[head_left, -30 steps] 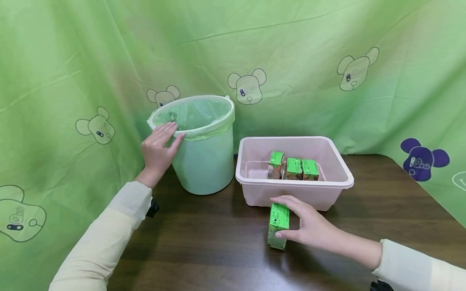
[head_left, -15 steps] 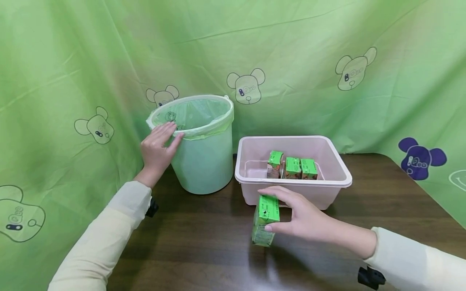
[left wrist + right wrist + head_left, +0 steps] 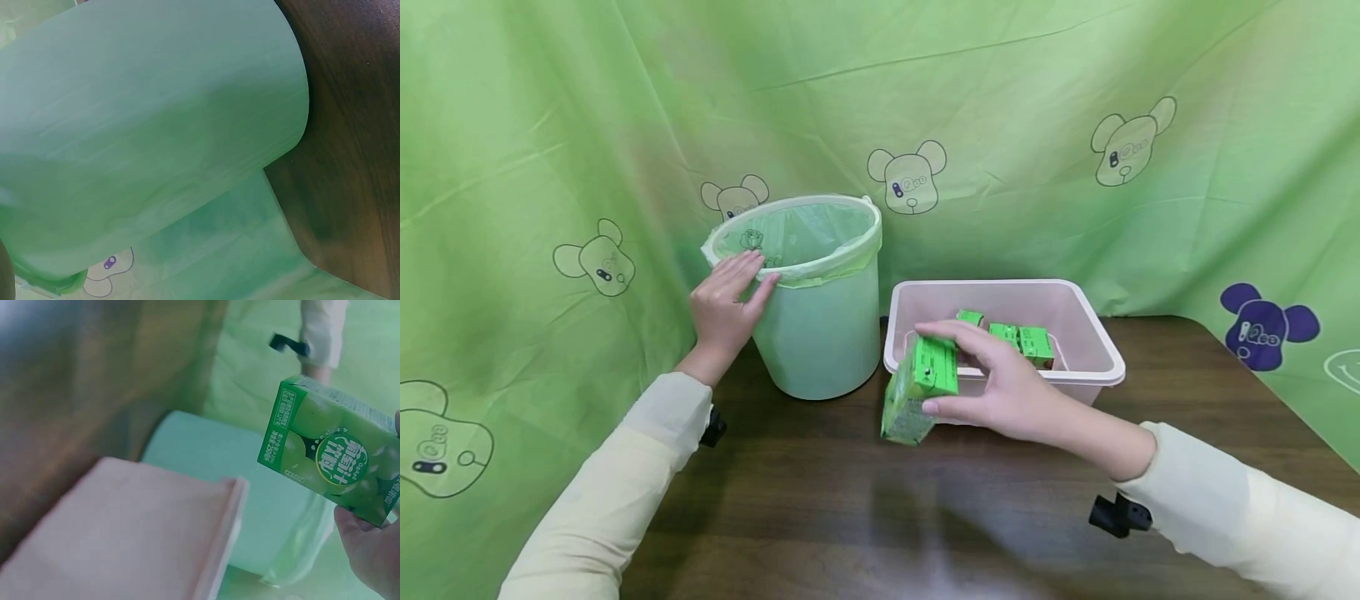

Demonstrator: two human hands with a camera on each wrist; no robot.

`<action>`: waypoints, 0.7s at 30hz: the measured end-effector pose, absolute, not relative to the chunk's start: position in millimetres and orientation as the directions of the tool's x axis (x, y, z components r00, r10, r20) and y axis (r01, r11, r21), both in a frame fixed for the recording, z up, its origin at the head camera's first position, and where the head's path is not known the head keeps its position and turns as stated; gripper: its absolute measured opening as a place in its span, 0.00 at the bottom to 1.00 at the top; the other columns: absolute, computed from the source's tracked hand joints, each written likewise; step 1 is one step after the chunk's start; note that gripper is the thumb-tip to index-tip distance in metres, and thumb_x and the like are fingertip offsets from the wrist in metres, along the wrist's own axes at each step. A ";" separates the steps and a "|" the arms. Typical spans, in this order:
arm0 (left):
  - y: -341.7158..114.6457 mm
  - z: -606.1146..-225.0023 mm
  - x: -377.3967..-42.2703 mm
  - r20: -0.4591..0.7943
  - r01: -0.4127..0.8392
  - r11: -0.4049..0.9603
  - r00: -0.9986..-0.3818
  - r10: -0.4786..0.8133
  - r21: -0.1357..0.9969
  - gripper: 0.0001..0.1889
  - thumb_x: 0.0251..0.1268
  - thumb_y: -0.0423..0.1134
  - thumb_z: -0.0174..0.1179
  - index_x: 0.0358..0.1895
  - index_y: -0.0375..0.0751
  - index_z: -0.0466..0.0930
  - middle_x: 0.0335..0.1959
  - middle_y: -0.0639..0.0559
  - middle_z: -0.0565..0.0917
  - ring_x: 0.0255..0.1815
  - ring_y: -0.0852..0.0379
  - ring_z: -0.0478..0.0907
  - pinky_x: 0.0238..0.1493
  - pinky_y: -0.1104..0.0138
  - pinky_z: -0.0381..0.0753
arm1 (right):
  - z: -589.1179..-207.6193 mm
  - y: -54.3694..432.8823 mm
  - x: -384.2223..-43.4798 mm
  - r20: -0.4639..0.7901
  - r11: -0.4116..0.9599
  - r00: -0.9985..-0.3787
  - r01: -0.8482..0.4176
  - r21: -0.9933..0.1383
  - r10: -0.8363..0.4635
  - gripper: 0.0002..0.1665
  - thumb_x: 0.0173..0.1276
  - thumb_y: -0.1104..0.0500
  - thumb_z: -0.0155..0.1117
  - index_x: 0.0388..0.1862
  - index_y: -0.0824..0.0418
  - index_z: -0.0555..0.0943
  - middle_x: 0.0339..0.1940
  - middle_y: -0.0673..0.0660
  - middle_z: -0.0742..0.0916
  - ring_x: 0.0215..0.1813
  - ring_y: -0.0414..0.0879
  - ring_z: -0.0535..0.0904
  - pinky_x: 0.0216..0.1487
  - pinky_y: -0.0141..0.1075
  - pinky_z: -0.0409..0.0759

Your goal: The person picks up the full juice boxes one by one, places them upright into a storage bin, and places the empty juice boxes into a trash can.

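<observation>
My right hand [image 3: 1018, 387] grips a green juice carton [image 3: 917, 396] between thumb and fingers, tilted and raised off the table in front of the pink tub's left end. In the right wrist view the juice carton [image 3: 306, 440] shows a grape print, with the thumb at its lower edge. My left hand [image 3: 722, 304] rests at the near left rim of a light green bin [image 3: 823, 342], its fingers straight. A pale green bag lines the bin and folds over the rim. In the left wrist view the bin's side [image 3: 162, 112] fills much of the picture.
Beside the bin stands the pink tub [image 3: 1093, 342], with several green-topped cartons [image 3: 1036, 342] inside, partly hidden by my right hand. Both containers stand on a dark wooden table [image 3: 820, 508]. A green printed cloth [image 3: 1015, 217] hangs behind and at the sides.
My right hand has lifted the juice carton off the table, moving it up and left toward the bin while tilting it. The left hand has stayed at the bin's rim.
</observation>
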State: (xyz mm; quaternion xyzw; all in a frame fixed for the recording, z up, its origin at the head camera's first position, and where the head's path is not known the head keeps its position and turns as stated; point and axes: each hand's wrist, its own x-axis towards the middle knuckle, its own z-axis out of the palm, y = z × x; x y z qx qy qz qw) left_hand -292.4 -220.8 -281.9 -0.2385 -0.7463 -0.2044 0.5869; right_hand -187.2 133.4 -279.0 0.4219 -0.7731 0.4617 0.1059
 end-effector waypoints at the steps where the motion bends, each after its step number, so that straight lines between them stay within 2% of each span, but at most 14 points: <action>1: -220.8 -281.8 -292.3 0.974 0.596 0.803 -0.197 0.116 0.025 0.16 0.58 0.42 0.69 0.46 0.35 0.87 0.45 0.41 0.85 0.47 0.45 0.84 0.59 0.57 0.76 | -274.9 132.1 -189.5 0.560 0.210 -0.626 -0.747 -0.631 -0.543 0.44 0.52 0.65 0.79 0.68 0.60 0.71 0.62 0.54 0.77 0.54 0.46 0.77 0.56 0.33 0.77; 5: -220.2 -281.4 -291.9 0.974 0.595 0.803 -0.197 0.113 0.027 0.16 0.58 0.42 0.69 0.45 0.35 0.87 0.45 0.41 0.85 0.47 0.44 0.84 0.58 0.54 0.77 | -259.7 124.5 -201.0 0.602 0.167 -0.620 -0.753 -0.636 -0.503 0.44 0.51 0.69 0.78 0.68 0.64 0.70 0.61 0.56 0.77 0.49 0.46 0.79 0.48 0.31 0.80; 7: -220.4 -281.3 -292.0 0.974 0.594 0.804 -0.197 0.113 0.027 0.16 0.58 0.42 0.69 0.45 0.35 0.87 0.45 0.41 0.85 0.47 0.44 0.84 0.57 0.54 0.77 | -251.9 119.4 -207.1 0.630 0.144 -0.609 -0.764 -0.629 -0.482 0.45 0.50 0.71 0.78 0.67 0.65 0.70 0.61 0.57 0.78 0.48 0.46 0.79 0.48 0.31 0.80; 12: -221.8 -282.0 -292.1 0.973 0.592 0.805 -0.201 0.113 0.029 0.16 0.59 0.42 0.68 0.46 0.35 0.87 0.45 0.41 0.85 0.47 0.44 0.84 0.59 0.56 0.77 | -232.8 105.8 -222.0 0.685 0.101 -0.582 -0.789 -0.606 -0.438 0.45 0.49 0.73 0.77 0.67 0.67 0.70 0.60 0.58 0.78 0.51 0.46 0.78 0.55 0.35 0.78; 17: -222.1 -282.5 -291.9 0.974 0.586 0.810 -0.193 0.120 0.016 0.16 0.61 0.43 0.67 0.46 0.34 0.86 0.45 0.40 0.85 0.47 0.44 0.84 0.59 0.58 0.76 | -214.8 94.4 -236.8 0.730 0.110 -0.554 -0.820 -0.562 -0.400 0.44 0.51 0.71 0.77 0.67 0.65 0.71 0.60 0.58 0.78 0.49 0.45 0.77 0.55 0.38 0.78; 21: -220.6 -281.9 -291.2 0.975 0.587 0.810 -0.188 0.120 0.013 0.17 0.61 0.44 0.66 0.46 0.34 0.86 0.46 0.41 0.85 0.47 0.45 0.84 0.60 0.59 0.76 | -200.1 86.6 -248.5 0.747 0.103 -0.556 -0.821 -0.561 -0.365 0.43 0.53 0.70 0.76 0.68 0.64 0.70 0.58 0.58 0.78 0.49 0.45 0.77 0.56 0.39 0.78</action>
